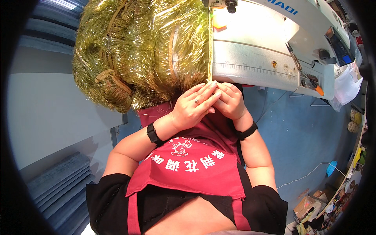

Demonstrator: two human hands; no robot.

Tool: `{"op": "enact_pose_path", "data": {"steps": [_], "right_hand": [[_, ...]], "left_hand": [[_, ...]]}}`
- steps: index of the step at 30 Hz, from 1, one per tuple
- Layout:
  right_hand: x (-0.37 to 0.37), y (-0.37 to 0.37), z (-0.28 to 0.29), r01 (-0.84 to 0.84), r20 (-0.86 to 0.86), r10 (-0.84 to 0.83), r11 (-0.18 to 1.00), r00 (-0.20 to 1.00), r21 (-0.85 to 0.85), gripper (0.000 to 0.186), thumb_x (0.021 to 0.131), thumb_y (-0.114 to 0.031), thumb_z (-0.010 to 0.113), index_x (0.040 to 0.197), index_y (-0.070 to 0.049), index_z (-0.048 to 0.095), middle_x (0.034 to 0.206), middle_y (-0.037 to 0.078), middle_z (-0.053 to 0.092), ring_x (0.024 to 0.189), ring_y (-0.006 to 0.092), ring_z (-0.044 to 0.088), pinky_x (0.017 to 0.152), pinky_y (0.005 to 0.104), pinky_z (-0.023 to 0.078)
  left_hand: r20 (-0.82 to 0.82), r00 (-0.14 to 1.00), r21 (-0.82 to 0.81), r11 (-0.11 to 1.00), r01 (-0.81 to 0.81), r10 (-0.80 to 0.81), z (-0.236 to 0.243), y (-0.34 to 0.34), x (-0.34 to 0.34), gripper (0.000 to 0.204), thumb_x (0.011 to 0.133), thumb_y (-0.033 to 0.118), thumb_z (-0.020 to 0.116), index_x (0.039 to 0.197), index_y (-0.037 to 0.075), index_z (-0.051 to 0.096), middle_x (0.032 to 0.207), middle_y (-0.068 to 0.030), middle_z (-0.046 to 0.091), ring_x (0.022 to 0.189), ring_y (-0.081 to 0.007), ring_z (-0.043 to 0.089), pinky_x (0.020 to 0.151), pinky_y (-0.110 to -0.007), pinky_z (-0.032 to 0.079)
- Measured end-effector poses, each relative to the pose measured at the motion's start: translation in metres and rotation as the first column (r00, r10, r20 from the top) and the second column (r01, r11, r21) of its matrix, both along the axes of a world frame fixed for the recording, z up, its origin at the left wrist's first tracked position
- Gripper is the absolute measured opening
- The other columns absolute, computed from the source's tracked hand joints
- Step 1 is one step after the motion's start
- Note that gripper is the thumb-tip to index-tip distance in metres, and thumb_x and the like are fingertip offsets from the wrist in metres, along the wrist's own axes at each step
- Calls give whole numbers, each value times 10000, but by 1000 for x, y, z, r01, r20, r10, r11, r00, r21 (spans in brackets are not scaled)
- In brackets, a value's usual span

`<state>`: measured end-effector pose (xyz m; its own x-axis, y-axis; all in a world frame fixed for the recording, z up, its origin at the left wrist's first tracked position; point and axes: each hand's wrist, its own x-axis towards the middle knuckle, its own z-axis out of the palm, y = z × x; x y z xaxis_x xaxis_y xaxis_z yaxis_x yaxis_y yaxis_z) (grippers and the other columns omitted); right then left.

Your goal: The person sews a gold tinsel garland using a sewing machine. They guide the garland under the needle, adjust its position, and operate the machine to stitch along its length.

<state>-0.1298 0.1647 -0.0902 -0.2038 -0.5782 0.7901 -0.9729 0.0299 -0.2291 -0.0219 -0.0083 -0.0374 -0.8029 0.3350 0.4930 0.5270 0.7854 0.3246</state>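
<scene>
1. While gold-green light bounces everywhere, the biggest thing before me is the tinsel heap [145, 51], a great shaggy mass filling the upper left, with tan bands showing among its glittering strands!
2. Right beside it, the white sewing machine [313, 35] stretches across the upper right, its lamp glaring down on the work area.
3. Below that comes the silvery counter [250, 56], with a measuring scale along its front edge.
4. Across my front spreads a red apron [196, 180], white lettering and a little figure on its bib.
5. Now my hands, pressed together just off the counter's near edge: the left hand [196, 103] lays its fingers nearly straight over the curled right hand [231, 102]. Both meet at a strip's lower end, but with fingers overlapping I can't tell which one pinches it.
6. Out to the right, a white plastic bag [347, 84] hangs near the machine.
7. And that narrow yellow-gold strip [210, 51]! It runs straight from beneath the machine head, between heap and counter, down to my fingertips.
8. Black wristbands [152, 133] circle both wrists.
9. Smallest of all, a ring [196, 101] sits on a left finger.
</scene>
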Motion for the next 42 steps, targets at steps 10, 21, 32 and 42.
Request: {"op": "enact_pose_path", "data": {"steps": [10,21,32,42], "right_hand": [[-2,3,2,7,-4,-7,1000,1000,10,165,829,-161,660,950,-80,737,1133,133,725,1063,282,699,921,404,548],[-2,2,2,9,2,-9,1000,1000,-1,151,825,-157,664,930,-74,735,1132,140,726,1059,283,701,907,407,553],[5,-10,15,82,51,-71,966,996,-244,309,840,-194,795,1073,-84,625,1125,80,682,1069,270,682,882,407,543],[-30,-25,47,303,252,-287,953,924,-23,432,810,-349,830,1069,-84,608,1129,116,641,1011,342,614,901,478,478]], "left_hand": [[9,1000,-24,1000,2,-2,3,-1,-2,473,976,224,627,1396,10,587,1446,-225,568,1316,-363,588,1099,-475,466],[15,1000,-24,1000,-8,9,1,0,-1,497,983,276,622,1413,31,580,1441,-215,577,1313,-355,591,1111,-477,453],[-179,984,-157,987,-43,14,35,-10,-12,404,990,355,597,1296,103,679,1332,-81,682,1026,-217,681,898,-355,469],[-159,980,-139,986,95,-117,75,-40,-34,400,791,250,751,1138,56,699,939,-34,650,800,-213,638,734,-361,499]]}}
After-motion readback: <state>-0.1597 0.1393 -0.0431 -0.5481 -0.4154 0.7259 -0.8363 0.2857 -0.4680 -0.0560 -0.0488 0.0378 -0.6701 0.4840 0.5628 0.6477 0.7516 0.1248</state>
